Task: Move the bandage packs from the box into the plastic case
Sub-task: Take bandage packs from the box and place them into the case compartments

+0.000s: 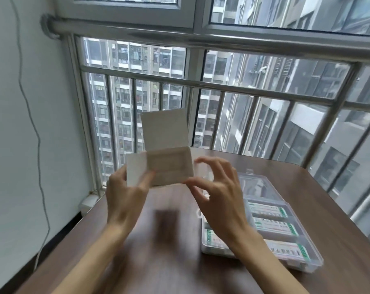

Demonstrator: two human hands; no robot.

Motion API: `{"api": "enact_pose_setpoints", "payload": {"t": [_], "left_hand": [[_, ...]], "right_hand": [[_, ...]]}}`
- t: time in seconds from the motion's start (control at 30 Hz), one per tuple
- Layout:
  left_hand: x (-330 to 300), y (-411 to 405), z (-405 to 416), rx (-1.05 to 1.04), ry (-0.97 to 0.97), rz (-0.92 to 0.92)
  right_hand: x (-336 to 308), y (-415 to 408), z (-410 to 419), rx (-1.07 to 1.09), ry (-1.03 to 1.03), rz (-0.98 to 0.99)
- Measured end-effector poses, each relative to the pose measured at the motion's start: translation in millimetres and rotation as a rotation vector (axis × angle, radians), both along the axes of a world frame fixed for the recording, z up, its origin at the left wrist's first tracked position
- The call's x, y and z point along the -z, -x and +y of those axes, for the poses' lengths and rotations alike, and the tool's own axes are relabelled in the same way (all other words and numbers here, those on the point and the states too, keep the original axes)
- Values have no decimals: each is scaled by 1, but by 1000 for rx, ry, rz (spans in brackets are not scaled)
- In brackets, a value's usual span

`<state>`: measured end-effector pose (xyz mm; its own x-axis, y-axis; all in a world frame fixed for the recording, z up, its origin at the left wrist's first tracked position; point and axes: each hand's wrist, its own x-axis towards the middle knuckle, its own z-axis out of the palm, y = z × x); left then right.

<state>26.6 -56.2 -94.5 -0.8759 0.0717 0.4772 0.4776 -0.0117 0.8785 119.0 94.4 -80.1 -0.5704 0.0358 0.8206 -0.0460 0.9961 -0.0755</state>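
L hand (124, 194) grasps box (169, 166); R hand (218, 194) released; brown table (286, 177), window rails (222, 85).

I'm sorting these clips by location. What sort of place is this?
Probably a high-rise flat's enclosed balcony or window nook: a metal safety railing guards tall windows facing apartment towers, with a wooden table set against them.
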Motion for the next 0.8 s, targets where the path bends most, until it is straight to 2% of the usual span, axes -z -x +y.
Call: {"api": "enact_pose_setpoints", "payload": {"t": [0.07, 0.2, 0.33, 0.43, 0.53, 0.67, 0.8], "left_hand": [[4, 0, -3, -23, 79, 37], [12, -1, -6, -7, 231, 155], [15, 0, -6, 51, 264, 278], [18, 1, -8, 91, 314, 338], [20, 2, -10, 133, 339, 366], [20, 2, -10, 139, 357, 385], [22, 6, -10, 129, 348, 356]], "right_hand": [[3, -2, 1, 60, -6, -101], [2, -10, 0, 162, -16, -422], [-16, -22, -9, 151, 198, -666], [-21, -21, -21, 131, 301, -648], [-11, -7, -30, 46, 243, -579], [0, 23, -30, 19, 138, -858], [1, 42, -33, 52, 105, -953]]}}
